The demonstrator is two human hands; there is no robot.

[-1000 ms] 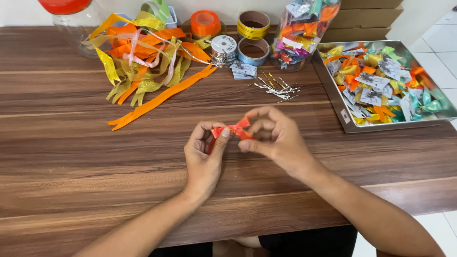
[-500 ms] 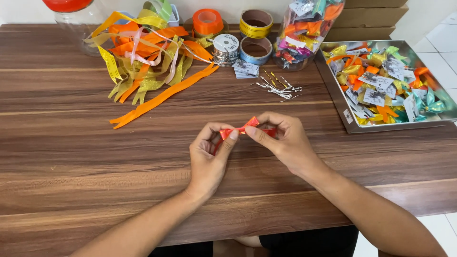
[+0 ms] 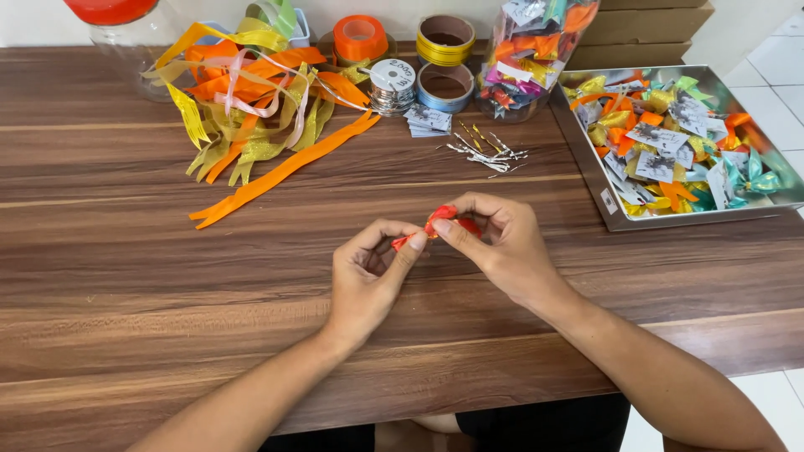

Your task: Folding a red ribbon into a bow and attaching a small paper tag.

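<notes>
Both hands pinch a short red-orange ribbon piece [image 3: 439,219] just above the wooden table [image 3: 167,293]. My left hand [image 3: 368,276] grips its left end between thumb and forefinger. My right hand [image 3: 498,247] holds the right part, fingers curled round a folded loop. The ribbon runs slightly upward from left to right between the two hands.
A heap of cut ribbons [image 3: 251,109] in orange, yellow and pink lies at back left. Ribbon rolls [image 3: 444,38], a wire spool [image 3: 392,84], small cards [image 3: 427,119] and wire ties [image 3: 490,152] sit behind. A metal tray [image 3: 586,167] of finished bows stands right, beside a clear bag [image 3: 536,50].
The hands have drawn closer together and the ribbon, earlier stretched flatter between them, is now folded more tightly under the right fingers.
</notes>
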